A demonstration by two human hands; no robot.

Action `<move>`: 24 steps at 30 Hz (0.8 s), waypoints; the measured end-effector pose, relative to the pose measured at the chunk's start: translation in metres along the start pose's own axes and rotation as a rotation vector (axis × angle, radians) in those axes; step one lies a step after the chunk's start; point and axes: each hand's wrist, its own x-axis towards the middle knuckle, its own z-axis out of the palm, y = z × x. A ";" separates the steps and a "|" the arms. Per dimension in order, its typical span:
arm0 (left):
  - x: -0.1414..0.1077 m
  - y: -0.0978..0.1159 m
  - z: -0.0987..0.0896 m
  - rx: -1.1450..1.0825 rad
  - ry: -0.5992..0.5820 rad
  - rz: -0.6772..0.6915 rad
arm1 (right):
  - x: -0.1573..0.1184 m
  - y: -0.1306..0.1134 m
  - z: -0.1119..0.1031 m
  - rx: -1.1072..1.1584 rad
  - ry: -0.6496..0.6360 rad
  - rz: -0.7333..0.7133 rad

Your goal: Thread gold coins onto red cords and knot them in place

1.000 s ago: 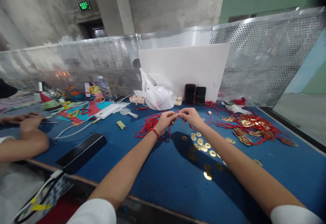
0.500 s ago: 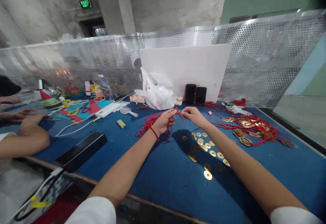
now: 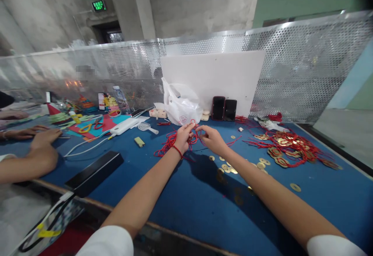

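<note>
Red cord lies in a loose tangle on the blue table, beside and partly behind my left hand. That hand is closed on the cord, and a small red loop stands up above its fingertips. Close by on the right, my right hand has its fingers bent and pinched on a strand of the same cord. Several gold coins with holes lie loose under and around my right forearm. Farther right sits a pile of coins strung on red cord.
Behind my hands are a white plastic bag and two phones leaning on a white board. To the left are a power strip, scissors, a black box and another person's arms.
My right hand has shifted left and slightly down, and my left hand a little left. A small loop now shows above my left fingertips. More coins show right of my right forearm.
</note>
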 end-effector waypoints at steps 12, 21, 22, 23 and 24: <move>0.017 -0.006 -0.021 0.100 0.313 0.075 | 0.005 -0.004 -0.033 0.600 -0.419 0.234; 0.029 -0.016 -0.034 0.424 0.370 0.334 | 0.019 -0.026 -0.097 0.477 0.118 0.100; 0.029 -0.017 -0.033 0.448 0.338 0.368 | 0.020 -0.026 -0.100 0.441 0.170 0.112; 0.029 -0.018 -0.033 0.471 0.314 0.395 | 0.021 -0.026 -0.103 0.412 0.230 0.121; 0.029 -0.018 -0.032 0.496 0.300 0.419 | 0.022 -0.025 -0.106 0.389 0.291 0.128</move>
